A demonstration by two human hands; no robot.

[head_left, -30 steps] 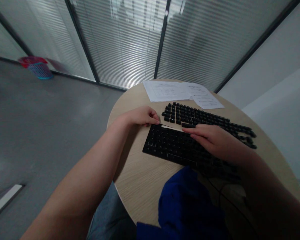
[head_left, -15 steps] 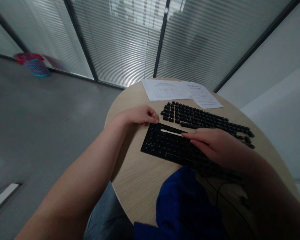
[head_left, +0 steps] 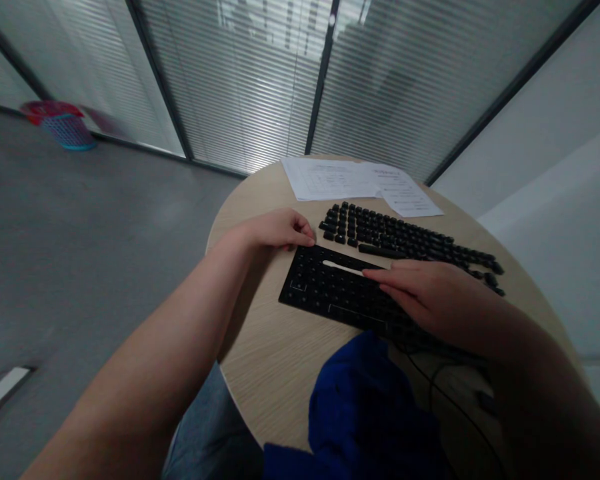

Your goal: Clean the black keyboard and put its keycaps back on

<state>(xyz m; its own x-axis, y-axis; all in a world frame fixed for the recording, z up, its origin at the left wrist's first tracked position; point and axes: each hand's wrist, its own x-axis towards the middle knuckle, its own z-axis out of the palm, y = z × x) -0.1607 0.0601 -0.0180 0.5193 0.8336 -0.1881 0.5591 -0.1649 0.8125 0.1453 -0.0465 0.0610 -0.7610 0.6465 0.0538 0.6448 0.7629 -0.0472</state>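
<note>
A black keyboard base [head_left: 314, 293] without its keycaps lies slanted on the round wooden table [head_left: 275, 353]. My left hand [head_left: 285, 229] is closed at its far left corner, thumb and curled fingers gripping the edge. In my right hand [head_left: 425, 290] is a white cotton swab [head_left: 343, 267], pinched between thumb and fingers. The swab points left, its tip over the upper rows of the base; whether it touches cannot be made out. My right hand and forearm hide the right part of the base. Just beyond lie the loose black keycaps [head_left: 395, 233], set out in rows.
Printed sheets of paper [head_left: 330, 179] lie at the table's far edge. A dark blue cloth [head_left: 365, 407] is at the near edge, beside a black cable [head_left: 447, 390]. On the floor at far left stands a red and blue basket [head_left: 67, 127]. Glass panels with blinds rise behind.
The swab tip has shifted slightly right over the keyboard base along with my right hand. My left hand keeps its place at the corner. The whole view has moved a little.
</note>
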